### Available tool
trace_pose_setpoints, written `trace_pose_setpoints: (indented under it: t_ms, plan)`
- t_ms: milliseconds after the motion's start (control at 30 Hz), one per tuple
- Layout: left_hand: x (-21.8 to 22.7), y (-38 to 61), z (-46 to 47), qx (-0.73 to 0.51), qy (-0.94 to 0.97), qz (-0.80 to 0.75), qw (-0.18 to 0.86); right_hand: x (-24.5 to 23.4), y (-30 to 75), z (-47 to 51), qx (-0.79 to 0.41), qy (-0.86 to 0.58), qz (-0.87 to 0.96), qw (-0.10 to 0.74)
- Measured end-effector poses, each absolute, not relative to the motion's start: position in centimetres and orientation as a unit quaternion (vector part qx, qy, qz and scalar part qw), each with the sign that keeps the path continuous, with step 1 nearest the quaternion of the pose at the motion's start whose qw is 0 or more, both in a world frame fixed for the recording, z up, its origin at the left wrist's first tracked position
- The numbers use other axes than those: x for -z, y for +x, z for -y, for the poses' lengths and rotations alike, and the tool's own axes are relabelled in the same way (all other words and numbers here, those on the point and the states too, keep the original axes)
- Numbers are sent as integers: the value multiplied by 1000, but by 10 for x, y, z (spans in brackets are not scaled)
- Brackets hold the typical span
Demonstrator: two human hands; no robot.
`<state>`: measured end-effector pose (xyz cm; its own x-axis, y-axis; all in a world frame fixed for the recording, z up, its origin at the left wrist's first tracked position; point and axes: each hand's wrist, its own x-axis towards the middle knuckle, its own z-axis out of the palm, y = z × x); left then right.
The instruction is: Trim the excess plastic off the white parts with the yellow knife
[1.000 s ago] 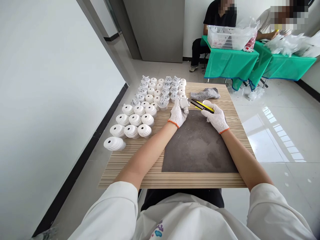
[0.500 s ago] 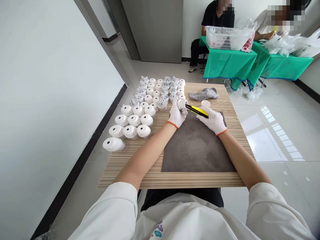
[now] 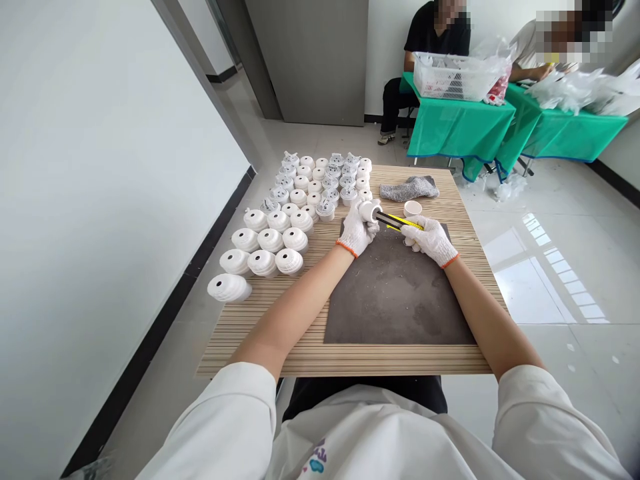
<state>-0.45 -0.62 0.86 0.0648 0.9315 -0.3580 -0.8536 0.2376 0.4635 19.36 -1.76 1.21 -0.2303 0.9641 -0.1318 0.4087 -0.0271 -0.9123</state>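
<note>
Tipped flatter than half a second ago, the yellow-and-black knife [image 3: 393,221], pinched in the fingers of the right hand [image 3: 429,242], points at the white cup [image 3: 369,211], which the left hand [image 3: 356,231] clasps above the table [image 3: 300,357] (likely to keep it from wobbling).

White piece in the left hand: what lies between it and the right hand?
In the head view, the yellow-and-black tool spans that stretch, gripped by the right hand, its far end at the white piece.
</note>
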Motion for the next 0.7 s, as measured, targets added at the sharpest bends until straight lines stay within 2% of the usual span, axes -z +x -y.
trace_pose_setpoints:
  t_ms: [100,267,333,433,600,700]
  plan:
    - [-6,-3,3,-629,56,-324,704,-7,194,19,-368,-548,689,299]
    - [3,1,-2,-658,73,-340,668,0,190,21,-83,-600,747,275]
    - [5,1,-3,-667,75,-341,658,2,191,21,-47,-589,761,269]
    - [6,2,-2,-672,77,-353,647,6,196,17,-98,-557,776,279]
    - [4,3,1,-654,121,-364,652,10,210,6,-368,-543,694,298]
    - [7,3,-1,-647,122,-368,656,12,211,3,-439,-536,653,308]
